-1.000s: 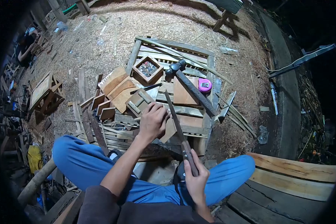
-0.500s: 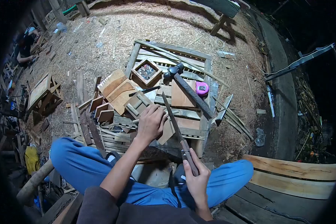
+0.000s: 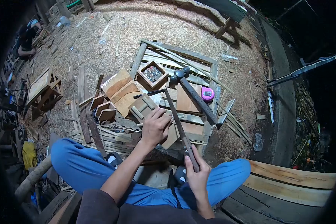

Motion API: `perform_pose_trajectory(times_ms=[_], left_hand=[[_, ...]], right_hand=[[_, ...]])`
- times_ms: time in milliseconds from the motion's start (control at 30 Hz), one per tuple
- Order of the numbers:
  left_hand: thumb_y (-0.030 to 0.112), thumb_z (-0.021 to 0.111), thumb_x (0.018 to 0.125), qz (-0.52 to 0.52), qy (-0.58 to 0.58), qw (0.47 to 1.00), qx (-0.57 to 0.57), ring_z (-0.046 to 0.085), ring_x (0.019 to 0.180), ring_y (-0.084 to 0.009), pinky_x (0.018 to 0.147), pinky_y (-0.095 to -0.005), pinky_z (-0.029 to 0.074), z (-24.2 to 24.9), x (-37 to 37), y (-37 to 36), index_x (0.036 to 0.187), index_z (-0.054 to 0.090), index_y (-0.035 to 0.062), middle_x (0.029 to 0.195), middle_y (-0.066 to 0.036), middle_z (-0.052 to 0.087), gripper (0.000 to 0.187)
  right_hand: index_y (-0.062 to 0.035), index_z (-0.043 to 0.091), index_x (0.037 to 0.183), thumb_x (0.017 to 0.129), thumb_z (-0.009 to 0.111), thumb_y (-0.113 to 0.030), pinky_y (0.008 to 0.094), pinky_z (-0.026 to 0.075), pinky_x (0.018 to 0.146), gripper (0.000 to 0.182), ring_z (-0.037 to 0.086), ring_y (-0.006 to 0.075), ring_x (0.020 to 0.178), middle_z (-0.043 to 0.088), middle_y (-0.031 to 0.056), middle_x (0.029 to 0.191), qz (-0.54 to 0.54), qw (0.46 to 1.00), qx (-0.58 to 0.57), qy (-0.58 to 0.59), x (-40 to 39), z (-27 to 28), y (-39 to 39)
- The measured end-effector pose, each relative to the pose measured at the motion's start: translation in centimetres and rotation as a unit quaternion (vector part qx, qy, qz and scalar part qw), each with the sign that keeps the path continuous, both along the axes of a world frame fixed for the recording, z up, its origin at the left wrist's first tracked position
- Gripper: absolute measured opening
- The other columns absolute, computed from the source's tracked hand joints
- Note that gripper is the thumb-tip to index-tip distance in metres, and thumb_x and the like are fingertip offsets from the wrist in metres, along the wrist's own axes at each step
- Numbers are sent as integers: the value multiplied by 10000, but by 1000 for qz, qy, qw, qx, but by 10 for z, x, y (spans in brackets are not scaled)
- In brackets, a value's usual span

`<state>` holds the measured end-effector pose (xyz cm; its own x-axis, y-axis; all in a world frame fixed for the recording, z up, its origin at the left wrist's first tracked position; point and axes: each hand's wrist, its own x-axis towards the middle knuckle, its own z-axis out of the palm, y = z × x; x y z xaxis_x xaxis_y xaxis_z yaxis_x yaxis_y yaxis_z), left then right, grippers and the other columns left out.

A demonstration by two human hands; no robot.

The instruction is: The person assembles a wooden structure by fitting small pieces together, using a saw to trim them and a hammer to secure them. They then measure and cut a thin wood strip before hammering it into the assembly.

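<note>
My right hand (image 3: pixel 198 170) is closed around the brown handle of a long, narrow-bladed knife (image 3: pixel 177 118). Its blade points away from me and passes just right of my left hand (image 3: pixel 156 127). The fingers of that hand are curled round a thin wooden stick (image 3: pixel 139 125), most of which they hide. Beyond my left knuckles lies a small wooden board with strips fixed across it (image 3: pixel 143 107). A dark pen-like tool (image 3: pixel 150 93) rests near the knife tip. A hammer (image 3: pixel 195 95) and a pink tape measure (image 3: pixel 207 93) lie farther right on the slatted wooden platform (image 3: pixel 136 62).
A wooden box of small metal pieces (image 3: pixel 153 73) sits on the platform. Flat brown boards (image 3: pixel 120 89) and loose strips (image 3: pixel 84 112) lie to the left. A small wooden stool (image 3: pixel 44 89) stands farther left. Another person (image 3: pixel 27 41) is at the far left. Planks (image 3: pixel 291 183) lie at right.
The whole view has shifted slightly. Against the platform, the knife has slid a little forward, its tip nearer the pen-like tool. My left hand keeps its grip in about the same place.
</note>
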<state>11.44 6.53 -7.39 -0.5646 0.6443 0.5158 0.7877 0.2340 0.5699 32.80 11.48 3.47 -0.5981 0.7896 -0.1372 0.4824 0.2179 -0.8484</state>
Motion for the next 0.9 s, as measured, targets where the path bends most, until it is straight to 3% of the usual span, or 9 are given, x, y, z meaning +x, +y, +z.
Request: perform_pose_trajectory(times_ms=[133,200,233,267,333,500,900], left_hand=[[84,805,799,6,6,1000,-5,696,1020,-339,961,-444,562,2,0,0,947,749,49,993,-120,720,162],[85,806,799,1,13,1000,-3,695,1016,-339,962,-445,563,5,-1,3,942,746,50,990,-118,720,159],[86,806,799,7,10,1000,-5,696,1014,-338,966,-446,562,4,-1,3,943,748,52,990,-120,719,159],[87,807,798,13,7,1000,-8,696,1011,-337,970,-447,561,3,0,2,944,749,54,990,-121,719,160],[85,805,800,10,1,1000,-8,697,1011,-336,976,-445,561,5,-3,2,948,749,56,990,-121,720,161],[84,795,820,-5,-5,1000,-8,707,1018,-331,1004,-443,558,0,-1,1,977,747,63,998,-114,735,165],[86,768,804,-15,4,1000,-26,679,1086,-289,1042,-438,522,-4,0,3,940,742,60,980,-83,754,141]], right_hand=[[24,676,1372,956,729,-62,350,578,877,429,767,237,1029,768,247,1159,-17,1000,4,-2,21,5,-12],[32,664,1391,972,716,-75,297,557,785,435,689,112,871,782,143,1042,-18,1000,17,-19,9,0,-10],[33,662,1392,976,722,-91,293,556,830,438,686,109,918,778,149,1077,-7,999,39,-7,-4,-5,-6],[33,662,1392,976,722,-91,293,556,830,438,686,109,918,778,149,1077,-6,999,38,-4,-9,-7,-2],[27,674,1372,967,729,-85,337,562,914,423,750,221,1057,769,229,1178,-11,1000,-5,11,-12,-10,8],[14,685,1370,954,748,-73,338,567,878,430,755,202,1002,780,216,1147,-33,999,-4,14,30,-7,-8],[11,689,1366,950,753,-66,343,577,853,428,766,210,992,776,231,1137,-23,1000,-9,7,22,0,-9]])
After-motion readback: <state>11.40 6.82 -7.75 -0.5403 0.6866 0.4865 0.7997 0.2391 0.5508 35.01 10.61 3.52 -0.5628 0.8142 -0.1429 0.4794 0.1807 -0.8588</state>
